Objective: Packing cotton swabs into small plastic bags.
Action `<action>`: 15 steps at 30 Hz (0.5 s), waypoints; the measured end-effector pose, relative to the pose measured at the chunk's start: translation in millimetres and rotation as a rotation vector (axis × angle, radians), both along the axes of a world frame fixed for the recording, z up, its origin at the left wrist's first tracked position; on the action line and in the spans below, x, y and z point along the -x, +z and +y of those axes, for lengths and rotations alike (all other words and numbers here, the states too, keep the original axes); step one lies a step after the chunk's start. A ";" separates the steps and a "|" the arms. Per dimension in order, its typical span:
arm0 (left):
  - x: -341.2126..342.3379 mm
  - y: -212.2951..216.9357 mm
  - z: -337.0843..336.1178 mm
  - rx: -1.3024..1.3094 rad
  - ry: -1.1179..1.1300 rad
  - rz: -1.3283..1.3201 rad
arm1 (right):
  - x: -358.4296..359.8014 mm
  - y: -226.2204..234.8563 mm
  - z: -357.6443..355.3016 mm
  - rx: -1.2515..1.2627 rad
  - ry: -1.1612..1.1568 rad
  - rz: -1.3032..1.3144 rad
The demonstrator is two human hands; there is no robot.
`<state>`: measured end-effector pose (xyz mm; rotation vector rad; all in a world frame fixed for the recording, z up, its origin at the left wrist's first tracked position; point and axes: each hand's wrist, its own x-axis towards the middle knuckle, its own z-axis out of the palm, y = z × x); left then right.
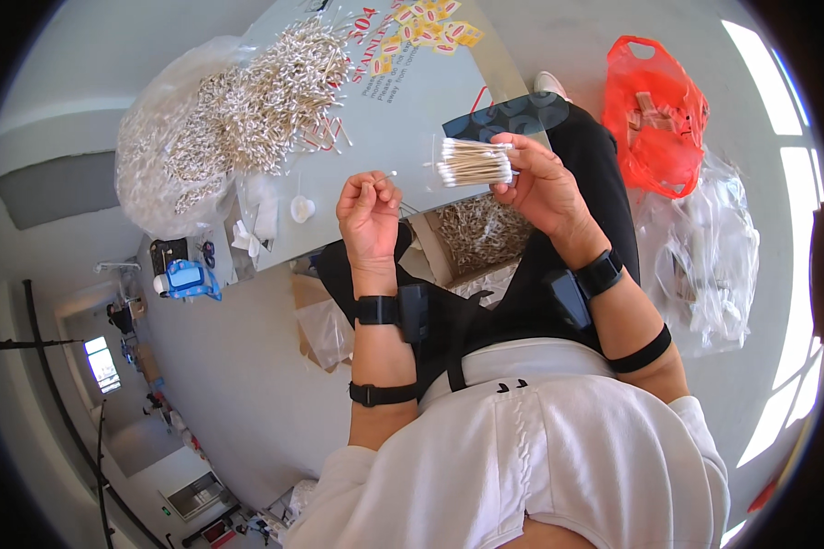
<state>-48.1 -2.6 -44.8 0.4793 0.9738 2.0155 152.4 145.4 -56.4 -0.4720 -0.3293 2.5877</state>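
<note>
My right hand (547, 183) grips a flat bundle of cotton swabs (474, 163) by its right end, above the near edge of the table. The swabs lie side by side with wooden sticks and white tips, and clear film seems to surround them. To the left, my left hand (369, 209) is closed in a pinch, and the white tip of a single cotton swab (393, 173) pokes out beside its fingers. A large heap of loose cotton swabs (288, 87) spills out of a clear plastic bag (142, 151) at the table's left.
Yellow and white labels (421, 32) lie scattered on the grey table (375, 119). A small white round piece (302, 209) sits near its front edge. Below, an open box of swabs (485, 233) stands by my legs. A red plastic bag (655, 119) and clear bags (700, 247) lie at right.
</note>
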 end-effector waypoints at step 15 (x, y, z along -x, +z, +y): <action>0.3 5.1 2.1 -0.125 -0.082 0.001 | 1.5 -8.9 1.0 0.025 -0.005 0.053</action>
